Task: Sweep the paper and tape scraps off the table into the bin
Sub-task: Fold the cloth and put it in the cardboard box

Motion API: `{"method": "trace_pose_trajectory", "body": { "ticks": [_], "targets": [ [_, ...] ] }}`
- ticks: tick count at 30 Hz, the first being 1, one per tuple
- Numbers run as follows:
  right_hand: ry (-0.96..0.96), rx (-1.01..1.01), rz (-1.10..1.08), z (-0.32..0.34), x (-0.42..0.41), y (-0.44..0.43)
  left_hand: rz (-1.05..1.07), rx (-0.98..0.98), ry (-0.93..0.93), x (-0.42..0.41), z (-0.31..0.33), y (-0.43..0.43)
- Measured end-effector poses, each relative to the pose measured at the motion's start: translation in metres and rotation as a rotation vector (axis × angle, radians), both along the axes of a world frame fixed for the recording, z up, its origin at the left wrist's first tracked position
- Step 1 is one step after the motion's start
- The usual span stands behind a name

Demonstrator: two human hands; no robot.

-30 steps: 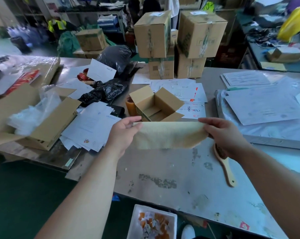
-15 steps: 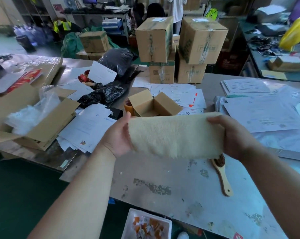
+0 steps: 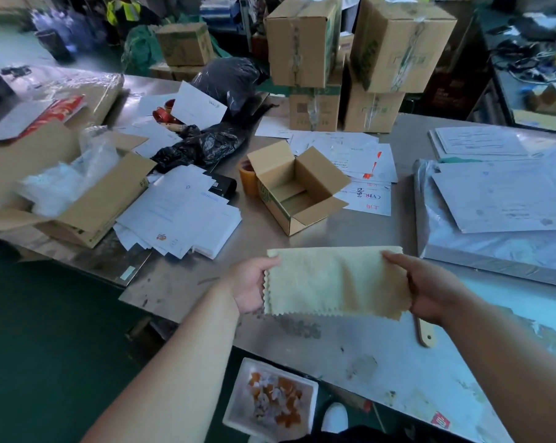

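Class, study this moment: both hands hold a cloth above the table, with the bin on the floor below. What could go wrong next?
1. The bin is small and sits by the table edge, so wiped scraps may miss it.
2. The brush lies beside the right hand; a sweep of the cloth could knock it off.

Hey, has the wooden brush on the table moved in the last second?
No. The wooden brush lies where it did, its handle just right of the worn patch on the table, head hidden under the right hand.
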State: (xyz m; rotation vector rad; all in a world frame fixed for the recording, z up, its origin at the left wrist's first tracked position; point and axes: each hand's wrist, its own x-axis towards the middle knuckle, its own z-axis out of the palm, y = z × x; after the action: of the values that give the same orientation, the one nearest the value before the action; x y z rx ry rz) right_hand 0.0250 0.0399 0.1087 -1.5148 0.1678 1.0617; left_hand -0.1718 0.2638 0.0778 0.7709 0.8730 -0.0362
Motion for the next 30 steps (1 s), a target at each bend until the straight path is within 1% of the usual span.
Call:
{"method": "trace_pose_trajectory", "body": {
  "ticks": [3,6,10,15,19,23,25,28,30],
  "targets": [
    [-0.097,-0.010,-0.065,0.002,-0.005,0.010,0.110,0.080,0.042,0.014,0.004,0.002],
    [-0.220,-0.027,-0.070,0.006,-0.012,0.023,0.174,0.203,0.034,0.028,0.014,-0.008],
    [-0.371,-0.018,0.017,0.013,-0.030,0.045,0.169,0.358,0.021,0.049,0.027,-0.031],
    [-0.620,-0.114,0.211,0.016,-0.046,0.064,0.082,0.525,-0.033,0.069,0.033,-0.057],
    [-0.711,-0.160,0.260,0.010,-0.044,0.069,0.014,0.549,-0.064,0.077,0.030,-0.067],
    [-0.685,-0.149,0.191,0.003,-0.031,0.065,-0.047,0.556,-0.073,0.081,0.024,-0.072],
    [-0.674,-0.142,0.193,0.000,-0.024,0.063,-0.098,0.542,-0.084,0.085,0.024,-0.074],
    [-0.696,-0.139,0.274,-0.002,-0.021,0.060,-0.111,0.455,-0.101,0.094,0.027,-0.079],
    [-0.748,-0.169,0.347,-0.002,-0.017,0.055,-0.072,0.271,-0.173,0.101,0.026,-0.077]
  ]
}}
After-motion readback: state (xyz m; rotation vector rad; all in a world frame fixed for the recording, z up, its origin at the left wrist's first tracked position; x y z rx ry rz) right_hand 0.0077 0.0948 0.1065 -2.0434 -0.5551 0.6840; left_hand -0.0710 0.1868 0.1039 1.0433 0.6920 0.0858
